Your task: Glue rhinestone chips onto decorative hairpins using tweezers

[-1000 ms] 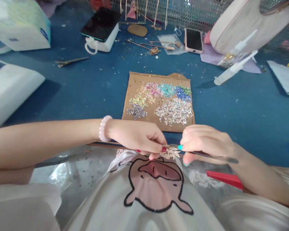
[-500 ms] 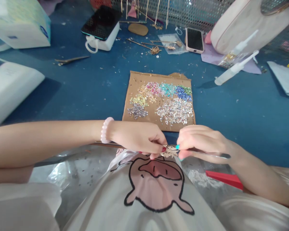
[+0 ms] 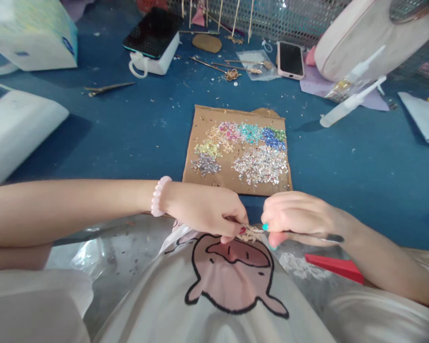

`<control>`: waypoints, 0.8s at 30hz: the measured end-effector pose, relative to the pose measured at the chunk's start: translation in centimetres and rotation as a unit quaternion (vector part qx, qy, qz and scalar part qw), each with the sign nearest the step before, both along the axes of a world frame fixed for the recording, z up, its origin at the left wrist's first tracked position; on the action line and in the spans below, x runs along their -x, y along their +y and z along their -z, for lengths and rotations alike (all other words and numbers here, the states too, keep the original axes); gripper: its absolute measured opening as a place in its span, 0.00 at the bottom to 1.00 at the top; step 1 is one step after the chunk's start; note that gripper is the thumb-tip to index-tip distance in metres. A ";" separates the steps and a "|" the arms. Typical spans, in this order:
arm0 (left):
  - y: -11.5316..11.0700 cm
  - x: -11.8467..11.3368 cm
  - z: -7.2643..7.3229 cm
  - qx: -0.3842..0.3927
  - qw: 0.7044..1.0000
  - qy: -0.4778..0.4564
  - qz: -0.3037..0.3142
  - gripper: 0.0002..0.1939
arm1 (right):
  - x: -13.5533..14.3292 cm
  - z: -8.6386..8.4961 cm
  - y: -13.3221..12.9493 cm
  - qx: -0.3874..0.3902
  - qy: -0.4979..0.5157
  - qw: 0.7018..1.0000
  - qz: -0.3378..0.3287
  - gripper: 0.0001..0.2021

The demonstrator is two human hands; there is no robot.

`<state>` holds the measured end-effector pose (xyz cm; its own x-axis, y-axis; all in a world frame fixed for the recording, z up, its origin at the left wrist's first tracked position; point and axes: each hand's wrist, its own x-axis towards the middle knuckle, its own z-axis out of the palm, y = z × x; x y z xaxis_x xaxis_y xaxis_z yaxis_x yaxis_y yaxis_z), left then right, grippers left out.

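My left hand (image 3: 212, 209), with a pink bead bracelet at the wrist, pinches a small pale gold ornament (image 3: 250, 234) between thumb and fingers. My right hand (image 3: 296, 216) is closed round a thin metal tool (image 3: 312, 236); its handle end lies under the palm toward the wrist, and its front end reaches the ornament. Both hands are close together at the table's front edge, above my shirt. Just beyond them lies a cardboard sheet (image 3: 225, 178) bearing piles of small gems in white, blue, green, turquoise, pink, orange, yellow and grey.
Behind the cardboard are hairpin pieces (image 3: 231, 74), a phone (image 3: 290, 59) and a white box (image 3: 160, 62) with a black device on top. Metal scissors (image 3: 109, 88) lie at the left, a white applicator bottle (image 3: 343, 109) at the right. A red object (image 3: 334, 267) is below my right forearm.
My right hand has dipped slightly, and the tool's front end now overlaps the ornament. The ornament sits a little lower and looks tilted differently. The whole view has shifted slightly.
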<state>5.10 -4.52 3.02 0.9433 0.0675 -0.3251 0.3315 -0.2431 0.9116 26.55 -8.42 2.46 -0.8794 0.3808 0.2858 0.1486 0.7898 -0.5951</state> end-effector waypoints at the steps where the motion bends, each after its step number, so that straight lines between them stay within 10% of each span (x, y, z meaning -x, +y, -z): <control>1: 0.0 0.0 0.0 0.003 1.000 0.000 0.000 0.13 | 0.0 0.0 0.0 0.000 0.002 1.000 -0.001 0.09; 24: 0.6 -0.1 0.2 0.013 0.999 0.045 0.025 0.12 | -0.1 0.2 0.0 0.080 0.009 0.997 0.010 0.02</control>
